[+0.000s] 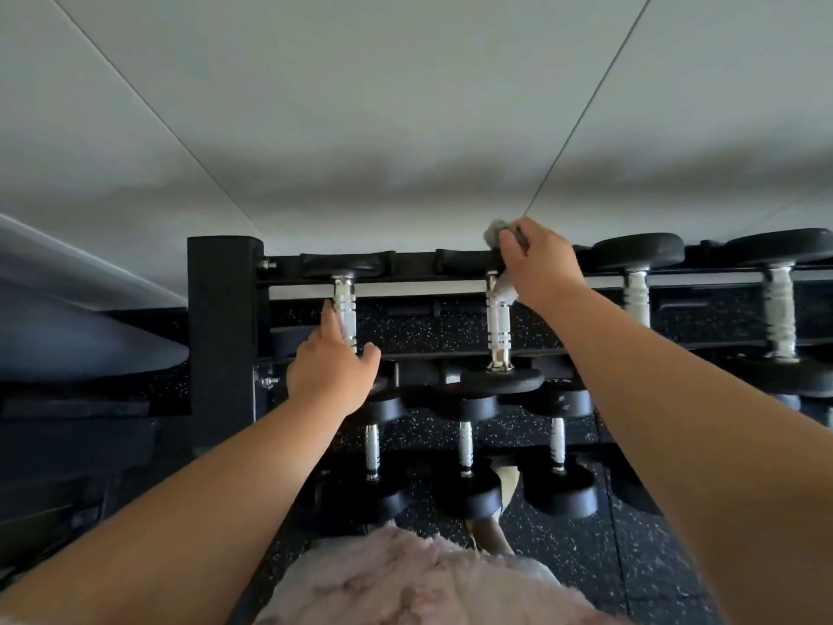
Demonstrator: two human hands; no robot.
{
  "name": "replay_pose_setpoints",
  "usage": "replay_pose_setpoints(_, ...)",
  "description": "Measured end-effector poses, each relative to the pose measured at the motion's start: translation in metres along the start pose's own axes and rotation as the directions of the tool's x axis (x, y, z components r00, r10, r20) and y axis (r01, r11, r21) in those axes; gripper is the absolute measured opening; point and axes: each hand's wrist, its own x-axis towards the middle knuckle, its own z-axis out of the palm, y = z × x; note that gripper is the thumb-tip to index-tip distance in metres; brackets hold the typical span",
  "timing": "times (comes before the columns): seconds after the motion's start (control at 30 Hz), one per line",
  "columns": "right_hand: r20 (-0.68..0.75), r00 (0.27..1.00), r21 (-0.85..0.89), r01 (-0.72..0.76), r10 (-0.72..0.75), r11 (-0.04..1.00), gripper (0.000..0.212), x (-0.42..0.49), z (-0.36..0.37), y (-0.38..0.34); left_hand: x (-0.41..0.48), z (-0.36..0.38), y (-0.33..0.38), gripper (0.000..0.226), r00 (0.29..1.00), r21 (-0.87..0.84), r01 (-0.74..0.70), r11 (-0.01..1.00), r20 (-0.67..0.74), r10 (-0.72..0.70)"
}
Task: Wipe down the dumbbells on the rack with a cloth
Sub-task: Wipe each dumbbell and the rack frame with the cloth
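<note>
A black rack (223, 336) holds dumbbells with chrome handles and black heads on two tiers. My right hand (538, 266) grips a grey cloth (496, 231) and presses it on the far head and upper handle of the second top-tier dumbbell (498, 327). My left hand (331, 372) rests at the near end of the leftmost top-tier dumbbell (345, 309), fingers around its chrome handle; how tightly it holds is unclear. Part of the cloth hangs down beside the second handle.
Two more top-tier dumbbells (638, 295) (780, 309) lie to the right. Three smaller dumbbells (466, 448) sit on the lower tier. A white wall (405, 128) stands right behind the rack. The floor is black speckled rubber (631, 557). Dark equipment lies at the left.
</note>
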Motion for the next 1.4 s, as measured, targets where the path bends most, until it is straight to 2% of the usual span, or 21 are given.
replay_pose_setpoints(0.07, 0.008, 0.997, 0.064, -0.081, 0.081, 0.995, 0.019, 0.003, -0.007, 0.007, 0.001, 0.000, -0.002, 0.088, 1.000, -0.002, 0.015, 1.000, -0.009, -0.015)
replay_pose_setpoints(0.1, 0.028, 0.997, 0.088, -0.076, 0.074, 0.993, 0.019, 0.004, -0.008, 0.006, 0.001, 0.001, -0.002, 0.089, 1.000, -0.004, 0.023, 1.000, -0.014, -0.023)
replay_pose_setpoints(0.2, 0.091, 0.985, 0.124, 0.134, -0.146, 0.983, 0.020, 0.003, 0.000, -0.012, -0.001, 0.000, 0.001, 0.090, 0.998, -0.026, 0.054, 0.998, -0.013, -0.055)
replay_pose_setpoints(0.27, 0.155, 0.930, 0.089, 0.322, -0.332, 0.943, 0.022, 0.001, 0.007, -0.024, -0.003, -0.001, 0.002, 0.090, 0.998, -0.036, 0.065, 0.997, -0.006, -0.066)
replay_pose_setpoints(0.33, 0.186, 0.904, 0.064, 0.380, -0.385, 0.923, 0.021, 0.003, 0.008, -0.026, -0.003, -0.002, 0.004, 0.085, 0.997, -0.040, 0.079, 0.996, -0.001, -0.080)
replay_pose_setpoints(0.4, 0.173, 0.943, 0.087, 0.272, -0.283, 0.958, 0.021, 0.012, 0.004, -0.011, -0.004, -0.004, 0.005, 0.083, 0.996, -0.027, 0.089, 0.996, 0.007, -0.088)
replay_pose_setpoints(0.47, 0.158, 0.983, 0.165, 0.064, -0.091, 0.984, 0.029, 0.023, -0.001, 0.011, -0.005, -0.003, 0.006, 0.088, 0.996, -0.020, 0.090, 0.996, 0.007, -0.089)
replay_pose_setpoints(0.53, 0.176, 0.982, 0.231, -0.109, 0.069, 0.967, 0.038, 0.032, -0.004, 0.025, -0.003, -0.001, 0.004, 0.091, 0.996, -0.015, 0.089, 0.996, -0.011, -0.090)
replay_pose_setpoints(0.57, 0.190, 0.977, 0.223, -0.140, 0.098, 0.965, 0.040, 0.035, -0.005, 0.025, -0.002, 0.000, 0.002, 0.091, 0.996, -0.020, 0.082, 0.996, -0.024, -0.082)
replay_pose_setpoints(0.67, 0.204, 0.978, 0.128, -0.074, 0.047, 0.989, 0.043, 0.041, -0.001, 0.006, 0.000, 0.004, -0.002, 0.091, 0.998, -0.031, 0.054, 0.998, -0.033, -0.055)
replay_pose_setpoints(0.77, 0.176, 0.984, 0.154, -0.060, 0.032, 0.986, 0.031, 0.039, 0.009, -0.006, -0.001, 0.004, -0.001, 0.087, 0.997, -0.044, 0.032, 0.999, -0.068, -0.035)
replay_pose_setpoints(0.83, 0.107, 0.993, 0.245, -0.078, 0.053, 0.966, 0.025, 0.030, 0.008, -0.004, -0.005, 0.003, 0.001, 0.086, 0.982, 0.083, -0.049, 0.995, -0.176, 0.063)
replay_pose_setpoints(0.9, 0.068, 0.997, 0.266, -0.049, 0.032, 0.963, 0.033, 0.012, 0.004, 0.004, -0.012, 0.002, 0.015, 0.080, 0.933, 0.239, -0.139, 0.961, -0.292, 0.208)
replay_pose_setpoints(0.93, 0.071, 0.997, 0.241, -0.009, -0.009, 0.971, 0.037, 0.003, 0.002, 0.010, -0.016, 0.003, 0.028, 0.076, 0.914, 0.257, -0.184, 0.949, -0.311, 0.261)
replay_pose_setpoints(1.0, 0.106, 0.981, 0.139, 0.146, -0.161, 0.980, 0.043, -0.015, 0.000, 0.018, -0.025, 0.008, 0.062, 0.066, 0.906, 0.161, -0.315, 0.935, -0.242, 0.347)
replay_pose_setpoints(1.03, 0.135, 0.965, 0.086, 0.214, -0.224, 0.973, 0.049, -0.023, 0.000, 0.021, -0.028, 0.013, 0.080, 0.062, 0.915, 0.044, -0.368, 0.929, -0.162, 0.370)
replay_pose_setpoints(1.1, 0.162, 0.950, -0.027, 0.276, -0.268, 0.961, 0.058, -0.022, -0.004, 0.025, -0.035, 0.023, 0.115, 0.062, 0.925, -0.201, -0.354, 0.913, 0.067, 0.373)
replay_pose_setpoints(1.17, 0.173, 0.954, -0.139, 0.268, -0.243, 0.953, 0.056, -0.011, -0.013, 0.027, -0.037, 0.034, 0.138, 0.063, 0.903, -0.332, -0.276, 0.902, 0.232, 0.362)
replay_pose_setpoints(1.3, 0.229, 0.950, -0.216, 0.263, -0.214, 0.940, 0.033, 0.002, -0.030, 0.037, -0.038, 0.056, 0.154, 0.068, 0.907, -0.324, -0.202, 0.924, 0.295, 0.301)
replay_pose_setpoints(1.33, 0.222, 0.958, -0.219, 0.231, -0.182, 0.948, 0.027, 0.002, -0.031, 0.040, -0.039, 0.060, 0.154, 0.069, 0.904, -0.337, -0.187, 0.923, 0.308, 0.295)
replay_pose_setpoints(1.4, 0.190, 0.980, -0.163, 0.094, -0.063, 0.982, 0.032, 0.001, -0.032, 0.043, -0.040, 0.067, 0.153, 0.067, 0.904, -0.381, -0.157, 0.911, 0.316, 0.288)
